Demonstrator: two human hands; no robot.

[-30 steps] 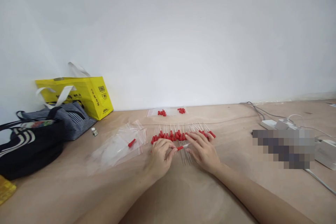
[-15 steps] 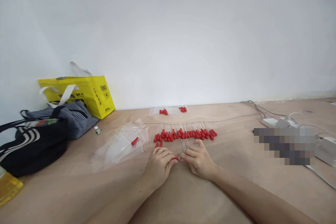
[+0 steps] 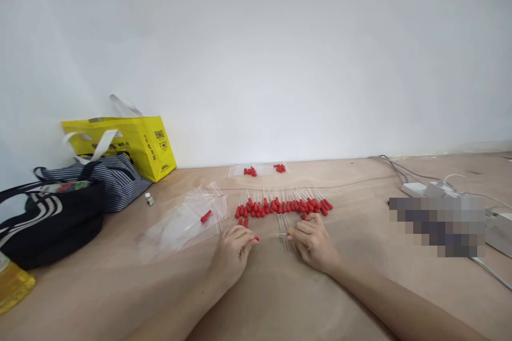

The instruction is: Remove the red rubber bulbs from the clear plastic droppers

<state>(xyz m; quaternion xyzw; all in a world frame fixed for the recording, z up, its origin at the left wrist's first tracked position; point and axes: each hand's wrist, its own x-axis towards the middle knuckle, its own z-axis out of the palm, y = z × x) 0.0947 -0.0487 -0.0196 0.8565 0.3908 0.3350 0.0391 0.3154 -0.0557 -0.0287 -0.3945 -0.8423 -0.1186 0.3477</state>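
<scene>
My left hand [image 3: 233,250] pinches a red rubber dropper bulb [image 3: 256,238]; only its end shows past the fingertips. A clear glass dropper tube [image 3: 281,235] sticks out sideways from the closed fingers of my right hand [image 3: 313,242]. A gap separates bulb and tube. More loose glass tubes [image 3: 285,224] lie just beside my right hand. Two loose red bulbs [image 3: 245,221] rest beyond my left fingers. Behind both hands runs a row of droppers with red bulbs [image 3: 296,205], their glass tips pointing away from me.
Clear zip bags [image 3: 180,226] lie left, one red bulb [image 3: 206,216] on them. A bag with more red-bulbed droppers [image 3: 264,170] lies near the wall. A small bottle [image 3: 149,199], a yellow bag [image 3: 156,144] and a black bag [image 3: 60,224] stand left; power strips and cables [image 3: 414,189] right.
My hands have moved apart: the left went left with the bulb, the right went slightly right with the glass tube. Before, bulb and tube were close together between my fingers.
</scene>
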